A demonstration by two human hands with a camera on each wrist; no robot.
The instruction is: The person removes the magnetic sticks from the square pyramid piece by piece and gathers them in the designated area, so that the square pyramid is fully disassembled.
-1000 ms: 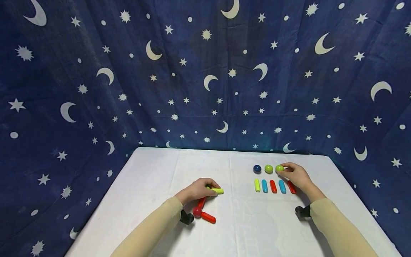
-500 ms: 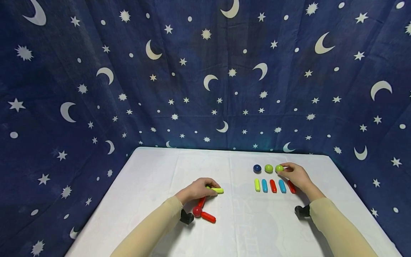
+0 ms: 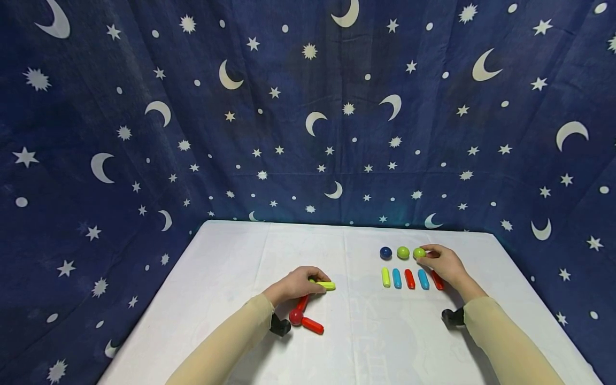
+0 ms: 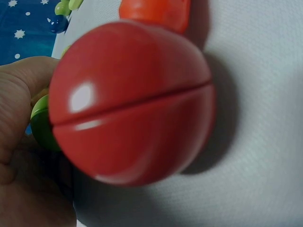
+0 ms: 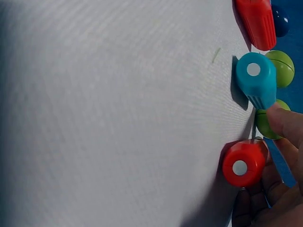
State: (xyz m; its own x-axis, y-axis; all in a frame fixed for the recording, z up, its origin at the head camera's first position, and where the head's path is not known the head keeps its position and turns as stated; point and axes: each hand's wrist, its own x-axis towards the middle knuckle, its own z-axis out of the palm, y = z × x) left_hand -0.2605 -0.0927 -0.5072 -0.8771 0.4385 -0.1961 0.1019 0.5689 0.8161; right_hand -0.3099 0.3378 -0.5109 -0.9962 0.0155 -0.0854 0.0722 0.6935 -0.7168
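Observation:
My left hand (image 3: 299, 282) curls its thumb and fingers around a yellow rod (image 3: 328, 286). A green ball (image 4: 43, 124) sits at the rod's inner end, mostly hidden by the hand. Below that hand, a red ball (image 3: 295, 317) touches two red rods, one running up under the hand and another red rod (image 3: 313, 325) pointing lower right. The red ball (image 4: 132, 104) fills the left wrist view. At the back right, my right hand (image 3: 444, 263) pinches a light green ball (image 3: 419, 253) between thumb and finger; its other fingers hang by a red rod (image 5: 245, 163).
Left of the pinched ball stand another green ball (image 3: 403, 253) and a dark blue ball (image 3: 386, 253). In front lies a row of rods: yellow (image 3: 386, 277), blue (image 3: 397, 278), red (image 3: 409, 279) and blue (image 3: 423, 279). A starry curtain (image 3: 308, 117) backs the white table (image 3: 231, 246).

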